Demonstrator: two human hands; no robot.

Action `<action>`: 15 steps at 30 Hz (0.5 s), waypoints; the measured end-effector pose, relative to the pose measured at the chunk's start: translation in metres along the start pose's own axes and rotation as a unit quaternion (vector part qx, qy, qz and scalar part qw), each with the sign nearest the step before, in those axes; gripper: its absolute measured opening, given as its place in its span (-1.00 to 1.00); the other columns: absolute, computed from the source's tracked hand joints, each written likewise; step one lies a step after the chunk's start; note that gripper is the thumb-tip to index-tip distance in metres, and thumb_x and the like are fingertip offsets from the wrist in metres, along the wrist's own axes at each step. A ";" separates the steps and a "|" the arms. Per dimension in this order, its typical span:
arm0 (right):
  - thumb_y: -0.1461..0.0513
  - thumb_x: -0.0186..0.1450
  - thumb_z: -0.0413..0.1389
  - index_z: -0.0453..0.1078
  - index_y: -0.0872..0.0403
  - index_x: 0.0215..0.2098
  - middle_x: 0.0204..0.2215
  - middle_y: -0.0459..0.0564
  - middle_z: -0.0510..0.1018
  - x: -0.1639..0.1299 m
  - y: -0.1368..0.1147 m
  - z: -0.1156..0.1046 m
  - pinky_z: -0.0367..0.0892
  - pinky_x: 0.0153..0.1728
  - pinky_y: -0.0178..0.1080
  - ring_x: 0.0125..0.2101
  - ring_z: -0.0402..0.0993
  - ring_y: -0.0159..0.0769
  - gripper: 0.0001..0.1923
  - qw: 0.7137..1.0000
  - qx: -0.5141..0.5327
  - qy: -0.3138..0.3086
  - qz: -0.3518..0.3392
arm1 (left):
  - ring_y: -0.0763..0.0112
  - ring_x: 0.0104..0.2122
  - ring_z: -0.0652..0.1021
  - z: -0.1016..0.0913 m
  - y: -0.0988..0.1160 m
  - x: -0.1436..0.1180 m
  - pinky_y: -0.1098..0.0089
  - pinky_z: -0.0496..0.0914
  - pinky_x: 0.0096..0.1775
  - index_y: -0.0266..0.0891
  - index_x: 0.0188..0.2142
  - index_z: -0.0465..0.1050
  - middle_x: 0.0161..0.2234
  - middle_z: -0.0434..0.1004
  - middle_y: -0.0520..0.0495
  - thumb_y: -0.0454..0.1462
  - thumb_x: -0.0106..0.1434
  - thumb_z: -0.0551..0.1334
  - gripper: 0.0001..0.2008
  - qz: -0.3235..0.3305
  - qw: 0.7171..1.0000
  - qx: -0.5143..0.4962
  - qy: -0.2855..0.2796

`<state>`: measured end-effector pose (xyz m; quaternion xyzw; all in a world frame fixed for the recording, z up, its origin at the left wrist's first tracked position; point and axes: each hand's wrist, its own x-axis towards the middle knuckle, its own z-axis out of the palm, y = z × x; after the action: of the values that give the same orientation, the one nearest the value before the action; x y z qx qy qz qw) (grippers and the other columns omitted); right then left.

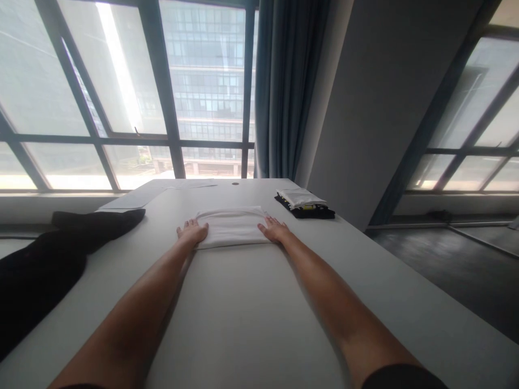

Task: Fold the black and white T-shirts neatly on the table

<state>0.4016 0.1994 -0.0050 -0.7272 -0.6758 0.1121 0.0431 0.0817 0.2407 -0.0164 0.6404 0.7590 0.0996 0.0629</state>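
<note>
A white folded garment [233, 227] lies flat on the white table [243, 313], straight ahead of me. On its left edge rests my left hand [192, 232], palm down with the thumb on the cloth and the fingers spread. At the opposite edge my right hand [274, 229] lies the same way, its thumb pointing inward over the fabric. Neither hand grips the cloth; both just touch it. Which kind of garment it is I cannot tell.
Folded clothes, white on top of black [304, 202], are stacked at the table's right edge. A dark garment [52, 259] is spread along the left side. Behind it lie white sheets [130, 201]. A small dark disc [235, 183] sits near the far edge, before windows and a blue-grey curtain [279, 92].
</note>
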 end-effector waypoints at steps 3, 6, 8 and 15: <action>-0.13 0.43 -0.18 -0.05 0.13 0.46 0.46 0.19 -0.15 0.010 -0.023 -0.016 -0.34 0.33 0.19 0.42 -0.22 0.04 -0.22 0.999 -0.049 0.000 0.006 | -0.10 0.42 -0.10 -0.005 0.016 0.004 -0.16 -0.14 0.32 -0.37 0.41 0.03 0.44 -0.11 -0.32 -0.03 0.37 -0.08 -0.28 0.023 0.998 0.028 0.041; -0.08 0.46 -0.17 0.01 0.12 0.44 0.46 0.18 -0.13 0.031 -0.065 -0.025 -0.30 0.34 0.13 0.42 -0.23 -0.02 -0.29 0.995 -0.063 0.040 -0.063 | 0.03 0.43 -0.10 -0.001 0.054 0.004 -0.07 -0.17 0.34 -0.32 0.42 0.01 0.46 -0.17 -0.24 -0.09 0.41 -0.14 -0.34 0.152 0.985 0.037 0.066; -0.06 0.48 -0.20 0.00 0.09 0.44 0.45 0.13 -0.08 0.046 -0.091 -0.022 -0.28 0.35 0.09 0.42 -0.19 -0.09 -0.32 0.991 -0.047 0.033 -0.117 | 0.07 0.42 -0.04 0.008 0.080 0.004 -0.06 -0.13 0.34 -0.28 0.41 0.04 0.45 -0.11 -0.22 -0.11 0.42 -0.16 -0.37 0.217 0.975 0.031 0.029; -0.02 0.49 -0.32 0.02 0.13 0.43 0.45 0.09 -0.05 0.083 -0.102 0.015 -0.26 0.36 0.04 0.42 -0.19 -0.11 -0.33 0.994 0.004 0.031 -0.106 | 0.10 0.40 0.06 0.028 0.088 0.036 0.04 -0.03 0.33 -0.26 0.37 0.15 0.42 0.01 -0.17 -0.08 0.42 -0.16 -0.38 0.196 0.980 0.029 0.000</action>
<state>0.3042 0.2889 -0.0069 -0.6543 -0.7471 0.0870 0.0785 0.1656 0.2921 -0.0217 0.7785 0.6209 0.0882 0.0238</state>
